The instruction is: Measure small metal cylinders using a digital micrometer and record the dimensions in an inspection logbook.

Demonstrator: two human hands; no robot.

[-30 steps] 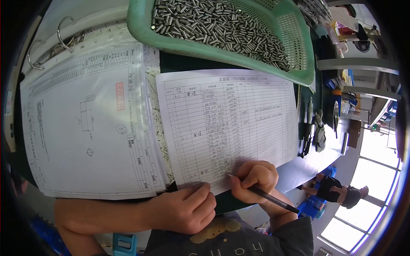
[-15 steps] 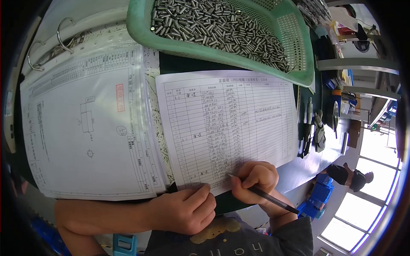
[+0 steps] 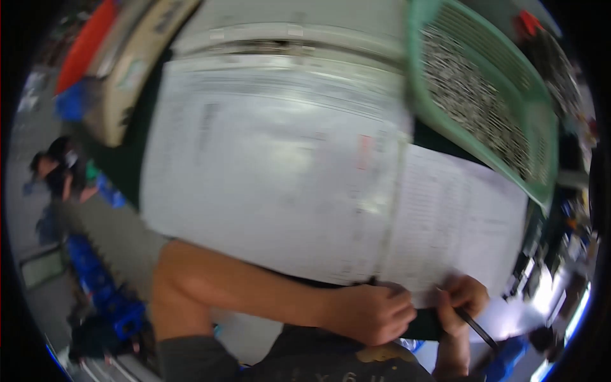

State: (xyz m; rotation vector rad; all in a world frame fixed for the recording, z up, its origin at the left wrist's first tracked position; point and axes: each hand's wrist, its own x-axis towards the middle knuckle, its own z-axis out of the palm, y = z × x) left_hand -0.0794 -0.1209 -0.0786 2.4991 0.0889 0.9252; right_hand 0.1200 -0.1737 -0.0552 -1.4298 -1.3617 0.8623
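Observation:
My right hand (image 3: 466, 300) grips a dark pen (image 3: 480, 331), its writing end at the lower part of a printed form sheet (image 3: 493, 210) with ruled rows. At the sheet's lower left edge rests my left hand (image 3: 369, 313), fingers curled in; whether they pinch anything is hidden. Left of the form lies an opened ring binder (image 3: 289, 48). A drawing page in a shiny clear sleeve (image 3: 273, 165), with a small red stamp mark, lies in it. My left forearm runs along the binder's near edge. The picture is blurred, so the writing cannot be read.
Behind the form stands a green plastic basket (image 3: 417, 83) filled with small metal pins (image 3: 471, 95). Pens and tools lie right of the form. At the far left are a cream-coloured box (image 3: 137, 76), a person (image 3: 60, 169) and blue bins (image 3: 95, 274) on the floor.
The view has swung left, so binder, form and basket sit further right in the picture. The pen stays in my right hand, and my left hand stays by the sheet's edge.

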